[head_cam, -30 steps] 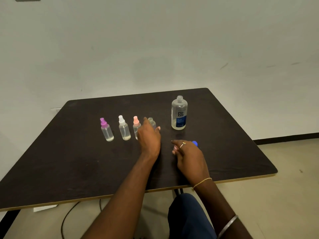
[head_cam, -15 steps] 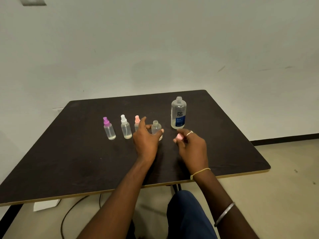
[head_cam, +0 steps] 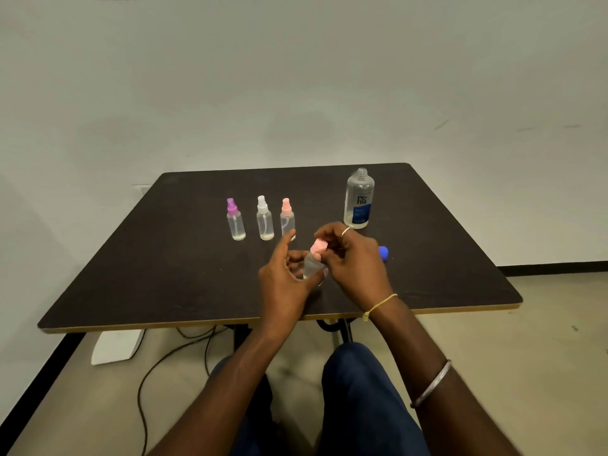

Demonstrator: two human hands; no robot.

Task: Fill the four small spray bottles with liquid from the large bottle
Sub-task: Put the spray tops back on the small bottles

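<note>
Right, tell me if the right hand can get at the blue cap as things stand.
Probably, but not freely: the blue cap lies bare just beside the right hand, which pinches the pink spray top.

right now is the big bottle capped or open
Open. The big bottle stands upright with its threaded neck bare, and a blue cap lies on the table beside the right hand.

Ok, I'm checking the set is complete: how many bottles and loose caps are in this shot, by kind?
Small spray bottles: 4 (purple-topped bottle, white-topped bottle, pink-topped bottle, fourth bottle in the left hand, right hand holding its pink top)
Large bottle: 1
Loose blue cap: 1
Total: 6
</note>
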